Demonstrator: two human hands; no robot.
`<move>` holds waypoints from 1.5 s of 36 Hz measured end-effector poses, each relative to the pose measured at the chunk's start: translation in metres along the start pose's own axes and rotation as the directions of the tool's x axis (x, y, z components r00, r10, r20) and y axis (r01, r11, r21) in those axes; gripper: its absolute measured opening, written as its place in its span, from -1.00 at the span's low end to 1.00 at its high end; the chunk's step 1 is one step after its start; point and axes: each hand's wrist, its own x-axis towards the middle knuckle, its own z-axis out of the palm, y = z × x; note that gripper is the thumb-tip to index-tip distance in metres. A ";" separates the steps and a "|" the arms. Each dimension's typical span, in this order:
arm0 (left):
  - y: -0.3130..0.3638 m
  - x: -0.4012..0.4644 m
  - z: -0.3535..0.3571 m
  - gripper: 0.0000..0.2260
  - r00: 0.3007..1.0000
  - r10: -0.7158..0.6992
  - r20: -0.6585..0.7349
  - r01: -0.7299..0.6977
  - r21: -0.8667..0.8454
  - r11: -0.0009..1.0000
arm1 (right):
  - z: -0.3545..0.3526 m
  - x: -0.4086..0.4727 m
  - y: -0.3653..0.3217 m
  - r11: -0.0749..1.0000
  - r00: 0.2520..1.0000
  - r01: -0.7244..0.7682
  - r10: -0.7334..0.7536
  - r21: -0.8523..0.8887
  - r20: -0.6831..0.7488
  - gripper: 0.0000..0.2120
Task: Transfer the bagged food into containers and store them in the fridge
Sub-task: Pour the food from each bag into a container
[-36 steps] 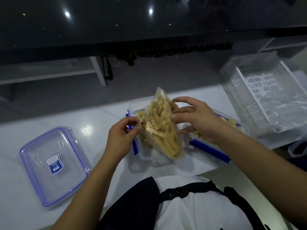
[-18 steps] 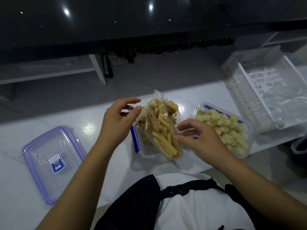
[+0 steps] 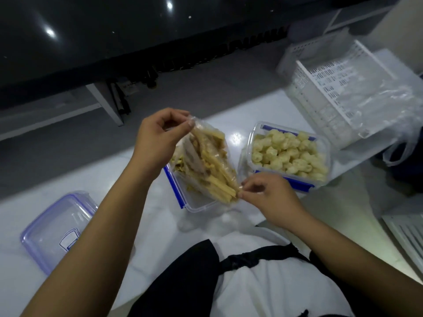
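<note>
1. Since a second ago the right hand [image 3: 267,195] has dropped from the bag's [image 3: 206,163] side to pinch its near corner; the left hand [image 3: 158,138] now pinches the far top.
2. The bag slants over the open container [image 3: 183,197] on the desk [image 3: 146,211]; emptying seems imminent.
3. Forearms converge, both hands grasping plastic.

**On the white worktop**

We see a glossy white worktop [image 3: 128,197]. A clear lid [image 3: 57,232] lies near its left edge, two blue-clipped containers [image 3: 194,203] [image 3: 290,154] sit mid-worktop side by side, and a white slotted basket [image 3: 332,97] stands toward the right edge.
</note>
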 end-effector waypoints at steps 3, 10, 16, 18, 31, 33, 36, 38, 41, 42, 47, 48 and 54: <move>0.006 0.001 -0.003 -0.91 1.000 0.024 0.005 -0.024 -0.032 0.999 | -0.003 0.002 -0.004 0.998 0.996 0.039 -0.043 -0.045 -0.080 -0.82; 0.015 -0.001 -0.009 -0.90 0.995 0.083 0.048 -0.078 -0.094 0.992 | -0.022 -0.005 -0.018 0.987 0.983 0.152 -0.145 0.053 -0.114 -0.91; 0.023 0.001 -0.016 -0.86 0.992 0.128 -0.002 -0.125 -0.212 0.969 | -0.040 -0.016 -0.035 0.926 0.906 0.368 -0.335 0.090 -0.258 -0.90; 0.020 0.000 -0.014 -0.87 0.995 0.095 0.011 -0.092 -0.174 0.980 | -0.035 -0.016 -0.033 0.944 0.937 0.320 -0.304 0.076 -0.170 -0.91; -0.005 0.002 -0.025 -0.76 0.998 -0.009 0.066 0.021 -0.190 0.981 | 0.002 -0.033 -0.026 0.856 0.982 0.100 -0.001 0.508 -0.191 -0.54; -0.014 0.002 -0.031 -0.66 0.995 -0.076 0.061 0.086 -0.173 0.981 | 0.012 -0.041 -0.027 0.778 0.988 -0.010 0.105 0.628 -0.114 -0.45; -0.033 0.005 -0.041 -0.60 0.986 -0.166 0.025 0.167 -0.097 0.981 | 0.019 -0.048 -0.025 0.442 0.945 -0.237 0.311 0.865 0.100 -0.24; -0.046 0.011 -0.045 -0.62 0.979 -0.201 0.044 0.200 0.028 0.979 | 0.017 -0.047 -0.021 0.226 0.892 -0.343 0.383 0.912 0.241 -0.22; -0.053 0.018 -0.043 -0.62 0.955 -0.265 0.135 0.248 0.133 0.960 | 0.015 -0.041 -0.019 0.022 0.845 -0.399 0.398 0.917 0.358 -0.27; -0.053 0.019 -0.042 -0.62 0.947 -0.278 0.162 0.256 0.142 0.956 | 0.016 -0.038 -0.020 0.006 0.846 -0.397 0.390 0.918 0.364 -0.28; -0.054 0.021 -0.041 -0.63 0.945 -0.281 0.165 0.255 0.161 0.953 | 0.023 -0.030 -0.019 0.064 0.860 -0.391 0.382 0.918 0.340 -0.27; -0.054 0.019 -0.042 -0.64 0.947 -0.279 0.162 0.252 0.165 0.953 | 0.023 -0.030 -0.018 0.078 0.863 -0.388 0.381 0.918 0.332 -0.29; -0.056 -0.018 -0.052 -0.62 0.951 -0.302 0.063 0.286 0.186 0.940 | 0.021 -0.021 -0.016 0.193 0.870 -0.398 0.391 0.897 0.301 -0.38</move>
